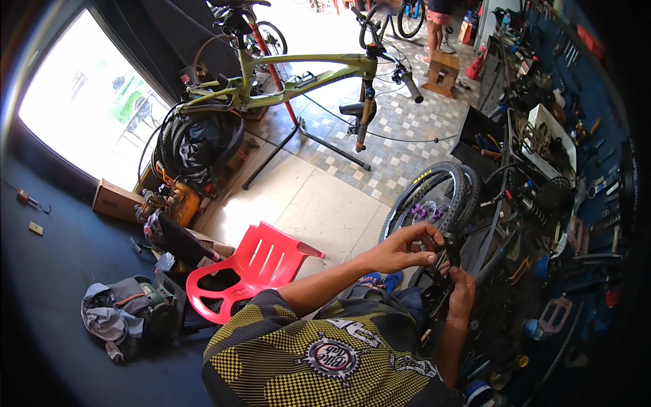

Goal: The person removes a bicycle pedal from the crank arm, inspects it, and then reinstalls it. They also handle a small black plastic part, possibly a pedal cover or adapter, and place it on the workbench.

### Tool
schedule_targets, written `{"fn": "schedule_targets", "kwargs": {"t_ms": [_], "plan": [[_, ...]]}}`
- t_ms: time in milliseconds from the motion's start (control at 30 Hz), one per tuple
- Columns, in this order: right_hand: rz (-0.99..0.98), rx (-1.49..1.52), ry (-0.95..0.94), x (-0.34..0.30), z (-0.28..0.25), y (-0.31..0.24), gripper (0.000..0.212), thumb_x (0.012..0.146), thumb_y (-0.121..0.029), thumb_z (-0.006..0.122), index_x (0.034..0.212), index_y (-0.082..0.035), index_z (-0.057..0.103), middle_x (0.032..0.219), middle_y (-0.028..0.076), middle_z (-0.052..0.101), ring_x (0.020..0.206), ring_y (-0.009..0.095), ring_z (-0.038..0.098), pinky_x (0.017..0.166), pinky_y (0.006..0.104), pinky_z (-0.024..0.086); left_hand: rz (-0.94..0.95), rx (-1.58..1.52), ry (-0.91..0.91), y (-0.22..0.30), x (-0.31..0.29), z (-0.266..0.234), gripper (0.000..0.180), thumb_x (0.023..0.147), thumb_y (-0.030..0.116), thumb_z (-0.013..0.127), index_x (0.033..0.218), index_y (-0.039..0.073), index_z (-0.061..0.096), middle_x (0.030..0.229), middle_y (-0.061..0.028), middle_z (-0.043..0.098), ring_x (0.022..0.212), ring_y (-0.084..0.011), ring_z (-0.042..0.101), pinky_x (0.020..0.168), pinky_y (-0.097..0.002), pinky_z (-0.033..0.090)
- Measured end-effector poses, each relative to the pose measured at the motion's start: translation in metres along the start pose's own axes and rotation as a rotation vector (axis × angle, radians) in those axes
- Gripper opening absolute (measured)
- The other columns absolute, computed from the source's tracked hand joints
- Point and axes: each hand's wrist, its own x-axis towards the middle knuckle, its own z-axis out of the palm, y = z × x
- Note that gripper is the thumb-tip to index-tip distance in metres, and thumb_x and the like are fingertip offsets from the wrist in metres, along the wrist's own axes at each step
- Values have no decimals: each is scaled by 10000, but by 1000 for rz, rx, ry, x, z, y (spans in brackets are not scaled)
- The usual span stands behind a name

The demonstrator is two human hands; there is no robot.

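Observation:
My left hand (407, 248) reaches in from the left, thumb and fingers curled at a small black part (452, 248). Just below it, my right hand (462, 290) is closed with its fingertips at the lower end of the same part. The kind of part is too small and dark to make out. Two bicycle wheels with black tyres (468, 182) stand beyond my hands, and purple pieces (427, 211) show at one hub. The cluttered dark workbench lies under and right of my hands.
A green bicycle frame (305, 76) with a fork hangs on a red-and-black repair stand (296, 130). A red plastic chair (254, 264) stands at my left. Tools and a white basket (568, 152) crowd the right side. A person (437, 27) stands far back beside a wooden stool (442, 71).

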Motion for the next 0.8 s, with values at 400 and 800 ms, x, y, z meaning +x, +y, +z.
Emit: {"fn": "schedule_targets", "kwargs": {"t_ms": [400,800], "plan": [[-134,-154,8,-6,18,-15,289,1008,-184,623,845,37,714,959,55,652,884,134,606,824,294,473,84,569,155,6,6,-2,213,926,44,772,1115,36,674,1040,-90,659,912,-207,679,761,-338,560],[-209,-351,34,-18,40,-47,201,920,-153,744,839,28,714,1044,55,610,900,128,591,795,287,473,208,909,93,6,5,-5,226,833,59,763,1049,51,697,1070,-130,648,1070,-352,650,916,-437,543]]}}
